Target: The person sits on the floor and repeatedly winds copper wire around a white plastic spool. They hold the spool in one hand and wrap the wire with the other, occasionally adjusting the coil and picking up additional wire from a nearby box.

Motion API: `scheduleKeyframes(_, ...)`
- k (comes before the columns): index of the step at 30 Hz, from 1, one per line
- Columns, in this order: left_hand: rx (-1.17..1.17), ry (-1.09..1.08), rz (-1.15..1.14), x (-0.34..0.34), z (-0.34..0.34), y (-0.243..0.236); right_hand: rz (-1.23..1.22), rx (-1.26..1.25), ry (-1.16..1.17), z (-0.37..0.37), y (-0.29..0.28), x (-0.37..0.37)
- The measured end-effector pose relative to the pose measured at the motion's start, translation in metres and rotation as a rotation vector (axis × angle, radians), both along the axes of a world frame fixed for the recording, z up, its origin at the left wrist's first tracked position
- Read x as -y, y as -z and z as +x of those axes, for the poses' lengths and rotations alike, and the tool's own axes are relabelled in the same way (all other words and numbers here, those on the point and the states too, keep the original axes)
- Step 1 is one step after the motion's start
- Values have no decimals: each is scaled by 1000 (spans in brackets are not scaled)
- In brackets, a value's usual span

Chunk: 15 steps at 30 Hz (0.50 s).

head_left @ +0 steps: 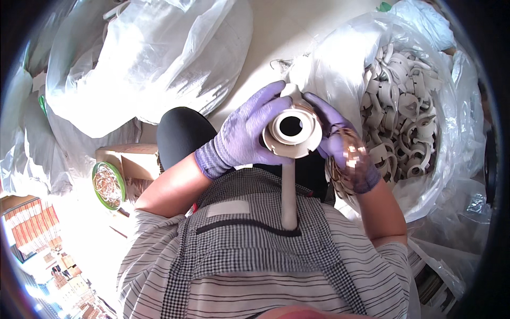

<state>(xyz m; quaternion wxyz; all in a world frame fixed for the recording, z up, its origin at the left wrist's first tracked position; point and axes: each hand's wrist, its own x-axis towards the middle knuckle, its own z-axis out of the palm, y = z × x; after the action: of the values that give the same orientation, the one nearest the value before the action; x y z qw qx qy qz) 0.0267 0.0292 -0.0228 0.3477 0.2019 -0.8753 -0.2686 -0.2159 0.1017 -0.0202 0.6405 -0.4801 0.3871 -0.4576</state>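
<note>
In front of my chest is an off-white plastic housing (274,142) with a stepped round collar, a dark hole in its middle and a long straight handle pointing toward me. My left hand (249,127), in a purple knitted glove, wraps round its left side with the thumb underneath. On the other side my right hand (334,135), gloved the same way, has its fingers curled against the housing's upper right edge. A shiny copper-coloured bundle (353,154) lies over the back of that hand and hangs below it; whether it is wire or rings, I cannot tell.
At right, a clear plastic bag (340,64) holds many curved off-white plastic parts (409,106). Large white bags (175,58) fill the far left. A green-rimmed bowl (94,186) of thin copper-coloured pieces stands beside a cardboard box (141,166) near my left arm.
</note>
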Motion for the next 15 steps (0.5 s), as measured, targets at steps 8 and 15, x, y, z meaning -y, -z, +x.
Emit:
scheduleKeyframes(8, -141, 190, -475, 14, 0, -75, -304, -78, 250, 21, -79, -3)
scheduleKeyframes(15, -163, 172, -533, 6, 9, -72, -292, -123, 182, 19, -87, -11)
